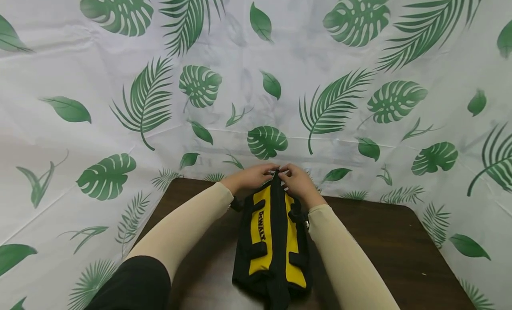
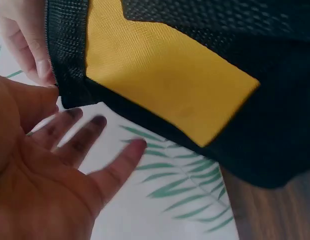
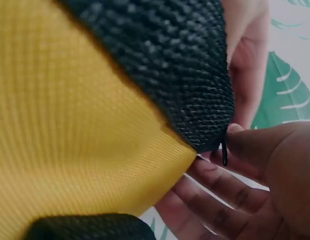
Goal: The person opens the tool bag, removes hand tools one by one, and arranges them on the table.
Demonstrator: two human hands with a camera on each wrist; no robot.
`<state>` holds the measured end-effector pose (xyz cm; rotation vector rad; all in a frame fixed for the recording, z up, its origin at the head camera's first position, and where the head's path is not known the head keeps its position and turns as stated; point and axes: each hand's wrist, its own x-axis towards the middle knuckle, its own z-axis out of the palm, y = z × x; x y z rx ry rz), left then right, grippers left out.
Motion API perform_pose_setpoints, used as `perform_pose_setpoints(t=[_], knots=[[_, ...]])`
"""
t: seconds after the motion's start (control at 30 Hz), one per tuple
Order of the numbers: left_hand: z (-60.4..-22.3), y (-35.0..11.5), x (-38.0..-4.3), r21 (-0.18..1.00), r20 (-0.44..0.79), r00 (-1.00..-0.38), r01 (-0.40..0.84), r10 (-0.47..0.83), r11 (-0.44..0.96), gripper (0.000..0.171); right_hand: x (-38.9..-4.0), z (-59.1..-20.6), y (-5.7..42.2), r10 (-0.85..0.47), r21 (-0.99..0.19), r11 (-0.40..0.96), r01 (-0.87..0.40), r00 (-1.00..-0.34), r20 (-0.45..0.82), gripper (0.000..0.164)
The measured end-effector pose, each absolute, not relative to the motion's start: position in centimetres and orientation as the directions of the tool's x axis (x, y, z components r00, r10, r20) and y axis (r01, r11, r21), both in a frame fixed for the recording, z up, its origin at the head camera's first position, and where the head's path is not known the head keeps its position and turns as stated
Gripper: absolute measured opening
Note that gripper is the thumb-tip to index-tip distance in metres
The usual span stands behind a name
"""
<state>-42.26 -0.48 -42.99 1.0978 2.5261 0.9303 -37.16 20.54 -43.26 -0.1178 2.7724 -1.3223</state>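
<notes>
A yellow and black DeWalt tool bag (image 1: 260,228) lies lengthwise on the table, its black zipper strip (image 1: 278,225) running along the top. At the bag's far end, my left hand (image 1: 253,176) pinches the corner of the strip between thumb and forefinger. Its other fingers spread loosely below, as the left wrist view shows on the hand (image 2: 60,160). From the other side my right hand (image 1: 299,183) pinches the same end. In the right wrist view, a thin black zipper pull (image 3: 224,154) hangs by the thumb of this hand (image 3: 260,180).
The dark wooden table (image 1: 372,243) extends on both sides of the bag. Behind it hangs a white cloth (image 1: 240,114) with green leaf prints, close to the far edge. Black loops (image 1: 258,250) and side handles stick out from the bag.
</notes>
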Motion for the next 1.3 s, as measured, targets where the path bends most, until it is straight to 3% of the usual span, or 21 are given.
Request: perform_pose_setpoints(t=[0.1,0.27,0.53,0.83,1.17,1.3], knots=[[-43.0,-0.1,-42.7,0.642,0.06,-0.663,0.598,0.746,0.48,0.051,-37.4,-43.5,20.3,-0.086,-0.738,0.672,-0.056,-0.996,-0.002,0.031],[-43.0,0.3,-43.7,0.552,0.12,-0.661,0.665,0.741,0.504,0.045,-37.5,-43.4,20.2,-0.09,-0.688,0.718,-0.106,-0.994,0.059,0.025],[-41.7,0.6,-43.9,0.478,0.106,-0.628,0.712,0.771,0.514,0.029,-36.9,-43.4,20.5,-0.213,-0.595,0.752,-0.283,-0.959,0.187,0.011],[-40.7,1.4,-43.9,0.333,0.153,-0.646,0.746,0.748,0.577,0.012,-36.6,-42.8,20.9,-0.245,-0.566,0.758,-0.323,-0.946,0.212,0.012],[-41.4,1.4,-43.8,0.341,0.131,-0.668,0.724,0.732,0.6,0.01,-34.0,-43.3,21.1,-0.354,-0.459,0.781,-0.423,-0.906,0.233,0.006],[-41.6,1.1,-44.1,0.354,0.127,-0.678,0.713,0.724,0.605,0.009,-31.9,-43.5,21.1,-0.373,-0.478,0.765,-0.432,-0.902,0.217,0.008]])
